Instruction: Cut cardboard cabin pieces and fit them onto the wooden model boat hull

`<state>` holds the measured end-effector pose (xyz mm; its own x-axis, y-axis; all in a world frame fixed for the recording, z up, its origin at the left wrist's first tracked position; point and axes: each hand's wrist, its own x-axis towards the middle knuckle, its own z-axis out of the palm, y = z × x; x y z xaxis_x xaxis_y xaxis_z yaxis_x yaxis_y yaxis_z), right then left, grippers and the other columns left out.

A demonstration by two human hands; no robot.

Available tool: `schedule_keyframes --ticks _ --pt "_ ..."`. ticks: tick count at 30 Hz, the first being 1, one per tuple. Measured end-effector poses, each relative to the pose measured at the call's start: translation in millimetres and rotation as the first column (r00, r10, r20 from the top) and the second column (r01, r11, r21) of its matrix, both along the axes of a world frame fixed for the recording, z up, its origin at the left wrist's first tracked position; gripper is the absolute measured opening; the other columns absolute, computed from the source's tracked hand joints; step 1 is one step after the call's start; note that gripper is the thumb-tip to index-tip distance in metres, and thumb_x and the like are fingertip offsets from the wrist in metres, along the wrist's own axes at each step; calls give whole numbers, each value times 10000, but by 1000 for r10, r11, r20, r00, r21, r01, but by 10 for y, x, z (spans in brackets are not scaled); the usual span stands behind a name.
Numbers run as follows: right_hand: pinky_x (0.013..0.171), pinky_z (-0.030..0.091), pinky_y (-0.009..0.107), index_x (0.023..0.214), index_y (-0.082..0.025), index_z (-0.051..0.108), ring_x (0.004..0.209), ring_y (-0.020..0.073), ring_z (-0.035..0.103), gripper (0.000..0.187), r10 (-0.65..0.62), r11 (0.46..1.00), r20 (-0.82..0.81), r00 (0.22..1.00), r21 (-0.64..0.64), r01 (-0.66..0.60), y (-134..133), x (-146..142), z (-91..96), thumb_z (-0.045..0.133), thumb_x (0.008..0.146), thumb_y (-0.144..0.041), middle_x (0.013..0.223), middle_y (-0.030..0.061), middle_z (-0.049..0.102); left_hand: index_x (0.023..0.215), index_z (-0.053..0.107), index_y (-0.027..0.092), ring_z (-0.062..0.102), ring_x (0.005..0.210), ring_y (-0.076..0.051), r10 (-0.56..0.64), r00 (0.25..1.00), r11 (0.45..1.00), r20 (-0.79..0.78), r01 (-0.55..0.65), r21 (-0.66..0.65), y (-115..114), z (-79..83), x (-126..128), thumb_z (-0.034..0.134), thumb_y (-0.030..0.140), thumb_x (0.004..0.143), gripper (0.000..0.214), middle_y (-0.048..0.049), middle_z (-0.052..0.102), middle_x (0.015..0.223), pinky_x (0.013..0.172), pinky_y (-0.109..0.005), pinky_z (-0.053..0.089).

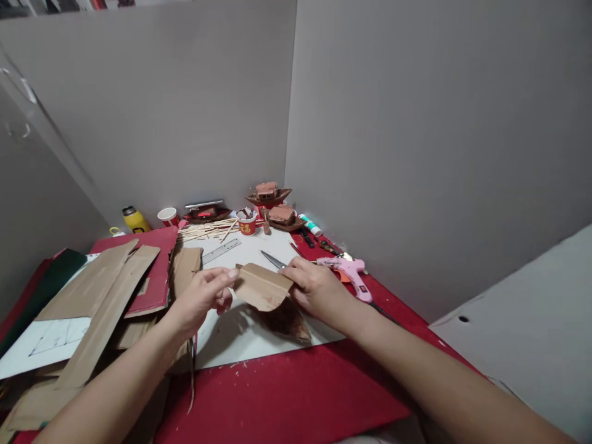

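Note:
A bent piece of brown cardboard [263, 287] is held up between my hands, its lower edge curved. My left hand [210, 293] pinches its left end between thumb and fingers. At its right end, my right hand [317, 287] is closed on the edge, with the fingertips partly hidden behind it. A pointed metal blade [272, 259] shows just beyond my right fingers; its handle is hidden, and whether the hand touches it is unclear. Below the cardboard rests a dark brown model boat hull [293, 324] on a white sheet [222, 348], mostly covered from view.
Stacked cardboard [87, 290] and a red folder [152, 271] lie at left. A pink glue gun [356, 277] is at right. Toward the back are a ruler [222, 250], wooden sticks [208, 229], a red cup [246, 226], finished model boats [267, 192] and a yellow bottle [135, 219].

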<state>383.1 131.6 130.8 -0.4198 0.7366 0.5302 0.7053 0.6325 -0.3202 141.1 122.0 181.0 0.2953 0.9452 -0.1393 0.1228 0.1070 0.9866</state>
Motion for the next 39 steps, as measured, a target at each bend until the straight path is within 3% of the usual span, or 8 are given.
schedule_keyframes --ticks 4,13,17,25,39 --pt "609 465 254 820 -148 695 697 173 606 297 -17 995 -75 997 -103 9 57 -82 -34 531 673 52 751 46 636 679 568 142 314 420 -33 -186 982 980 21 187 -64 198 -82 40 765 449 682 365 75 445 529 391 -168 202" --pt "590 438 257 699 -172 626 645 168 588 218 -90 958 -73 993 -279 67 33 -110 -99 527 648 15 693 27 630 756 643 143 465 464 -76 -397 916 913 -60 388 -123 599 -326 -38 772 307 669 225 45 567 568 458 -201 356" --pt "588 418 261 714 -163 635 640 172 578 177 -98 943 -36 995 -323 81 40 -118 -146 551 677 -12 698 38 628 777 668 143 383 454 -62 -404 903 915 -144 397 -78 606 -437 -30 732 226 698 131 76 513 533 461 -192 293" --pt "602 387 265 694 -178 574 659 183 562 185 -97 927 59 994 -359 112 39 -108 -205 533 647 -4 699 39 616 709 657 142 515 660 -138 -389 887 912 -251 410 35 572 -563 24 679 189 683 59 19 594 671 639 -240 399" --pt "603 367 272 693 -212 480 691 197 539 222 -65 922 133 989 -370 111 30 -120 -302 491 656 6 716 36 562 700 730 166 488 544 -129 -375 872 913 -315 406 36 469 -565 52 643 155 685 89 43 594 574 517 -206 348"
